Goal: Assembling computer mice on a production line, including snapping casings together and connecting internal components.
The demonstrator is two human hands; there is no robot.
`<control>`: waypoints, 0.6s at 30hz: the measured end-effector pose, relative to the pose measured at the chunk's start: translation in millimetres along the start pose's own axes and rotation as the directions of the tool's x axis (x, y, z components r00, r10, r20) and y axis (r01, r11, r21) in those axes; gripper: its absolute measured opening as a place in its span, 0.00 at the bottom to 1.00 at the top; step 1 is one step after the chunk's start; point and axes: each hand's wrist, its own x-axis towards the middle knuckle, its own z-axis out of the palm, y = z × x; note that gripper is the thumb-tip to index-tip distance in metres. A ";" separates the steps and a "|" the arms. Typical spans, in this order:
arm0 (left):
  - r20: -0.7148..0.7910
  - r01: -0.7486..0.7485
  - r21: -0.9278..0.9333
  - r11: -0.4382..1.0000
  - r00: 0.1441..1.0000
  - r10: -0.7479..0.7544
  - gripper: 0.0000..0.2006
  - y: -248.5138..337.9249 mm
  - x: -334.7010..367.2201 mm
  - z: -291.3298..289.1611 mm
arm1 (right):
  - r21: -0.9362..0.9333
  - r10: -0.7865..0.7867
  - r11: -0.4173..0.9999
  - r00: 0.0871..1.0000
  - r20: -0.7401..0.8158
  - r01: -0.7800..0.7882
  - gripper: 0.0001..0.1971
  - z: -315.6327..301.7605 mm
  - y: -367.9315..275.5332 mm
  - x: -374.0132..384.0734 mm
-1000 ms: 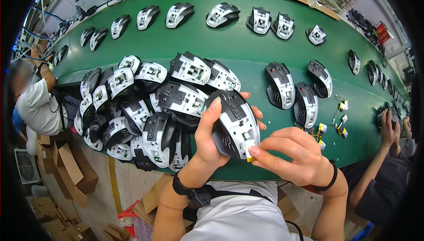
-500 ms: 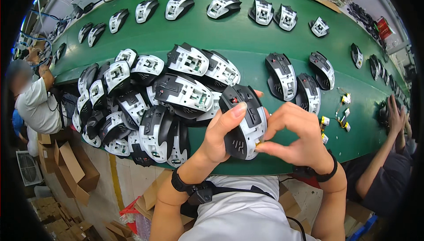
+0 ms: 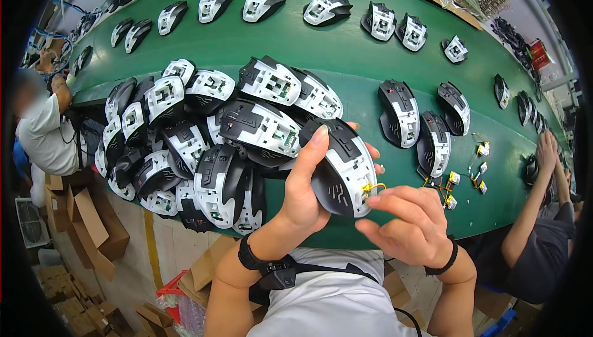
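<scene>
My left hand is wrapped round a black-and-white computer mouse, thumb on its side and fingertips past its far edge. The mouse is tilted, its rear end toward me. Out of an opening in the white rear part pokes a small yellow piece with a thin wire. Close by this opening is my right hand, fingers curled and thumb apart from them, with no object visible between. Whether a fingertip touches the wire I cannot tell. A heap of similar mice lies left of my left hand.
Small battery packs with wires lie on the green table to the right, beside several mice. More mice stand in a far row. A co-worker's hands are at the right edge; another person sits left. Cardboard boxes stand on the floor.
My right hand's pinch at the mouse's rear has loosened, and the hand has drawn slightly down. The yellow piece and its wire now show at the opening. My left hand keeps its hold.
</scene>
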 end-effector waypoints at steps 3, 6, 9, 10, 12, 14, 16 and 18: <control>-0.007 -0.025 0.018 1.000 1.000 0.025 0.32 -0.3 1.4 -2.7 | -0.106 0.029 0.994 0.998 -0.056 -0.035 0.17 10.7 1.3 -2.9; 0.014 -0.027 -0.019 0.999 1.000 0.027 0.32 -1.2 1.8 -4.3 | -0.075 -0.011 0.997 0.998 -0.066 0.007 0.17 13.2 0.2 -4.0; 0.003 -0.013 0.018 1.000 1.000 0.013 0.32 1.0 0.1 -1.5 | 0.014 -0.094 0.995 0.990 -0.102 0.096 0.16 14.3 0.9 -4.8; -0.002 -0.013 0.015 1.000 1.000 0.013 0.32 1.1 -1.1 -1.7 | 0.061 -0.154 0.985 0.985 -0.077 0.159 0.16 13.2 0.4 -4.6; 0.010 -0.023 0.009 1.000 1.000 0.023 0.32 1.3 -1.9 -1.2 | 0.044 -0.155 0.987 0.987 -0.037 0.156 0.15 11.3 1.6 1.0; -0.004 -0.013 -0.007 1.000 1.000 0.013 0.31 2.4 -2.2 0.9 | -0.004 -0.165 0.986 0.986 -0.002 0.165 0.14 9.7 0.9 3.0; -0.020 -0.079 0.049 0.996 0.997 0.081 0.31 2.7 0.0 0.1 | -0.064 -0.139 0.988 0.990 0.014 0.139 0.13 11.3 -1.2 8.1; -0.046 -0.095 0.065 0.993 0.994 0.098 0.30 2.0 0.8 0.0 | -0.130 -0.109 0.985 0.994 0.027 0.112 0.13 12.9 -0.6 11.5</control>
